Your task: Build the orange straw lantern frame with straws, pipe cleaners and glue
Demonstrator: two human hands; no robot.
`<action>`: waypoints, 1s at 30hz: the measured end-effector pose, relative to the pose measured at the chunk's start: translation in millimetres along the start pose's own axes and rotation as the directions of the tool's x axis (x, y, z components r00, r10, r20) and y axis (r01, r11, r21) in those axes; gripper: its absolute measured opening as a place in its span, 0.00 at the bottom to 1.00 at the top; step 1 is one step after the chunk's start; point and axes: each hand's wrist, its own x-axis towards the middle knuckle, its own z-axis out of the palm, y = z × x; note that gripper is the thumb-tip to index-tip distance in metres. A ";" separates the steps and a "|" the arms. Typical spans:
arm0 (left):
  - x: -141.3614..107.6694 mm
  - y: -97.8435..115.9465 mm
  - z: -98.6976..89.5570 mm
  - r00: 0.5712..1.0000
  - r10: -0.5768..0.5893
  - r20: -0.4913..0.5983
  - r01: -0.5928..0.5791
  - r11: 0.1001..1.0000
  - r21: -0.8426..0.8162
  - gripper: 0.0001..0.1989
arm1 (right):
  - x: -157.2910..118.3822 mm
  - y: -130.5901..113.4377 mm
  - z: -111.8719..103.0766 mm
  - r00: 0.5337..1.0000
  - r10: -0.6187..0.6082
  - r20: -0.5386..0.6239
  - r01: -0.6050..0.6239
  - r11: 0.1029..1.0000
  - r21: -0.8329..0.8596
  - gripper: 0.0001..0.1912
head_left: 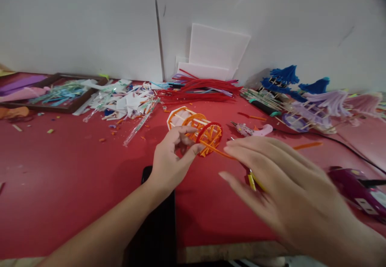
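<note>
My left hand [176, 156] grips a small round framework [193, 119] of pale sticks wrapped in orange and red pipe cleaner. It lies on its side, with a red-rimmed ring facing right and a white base at the far left. A loose orange strip [221, 152] runs from this ring toward my right hand [280, 178]. That hand is stretched out flat, thumb apart from the fingers, with the strip's end at its fingertips. A yellow-handled tool [251, 180] lies partly hidden beneath it.
Red pipe cleaners [205, 88] lie at the back before white boards [217, 46]. Scraps [129, 102] and a brown tray [69, 107] are on the left. A pink glue gun [253, 130], a purple device [356, 190] and blue-roofed models [283, 84] occupy the right. A dark phone-like slab [163, 218] lies in front.
</note>
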 end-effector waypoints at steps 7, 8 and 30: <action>0.6 0.7 1.9 0.997 0.074 -0.008 -0.074 0.997 -0.024 0.12 | 49.5 2.7 12.7 0.997 -0.074 0.033 0.078 0.988 -0.134 0.08; 0.3 0.4 2.2 0.996 0.087 -0.003 -0.087 0.996 -0.021 0.12 | 48.5 4.6 9.4 0.995 -0.093 0.045 0.098 0.987 -0.127 0.10; -2.0 8.0 -0.4 0.994 0.096 0.046 -0.100 0.991 0.094 0.13 | 88.3 21.5 12.4 0.994 0.001 -0.108 0.015 0.989 0.148 0.06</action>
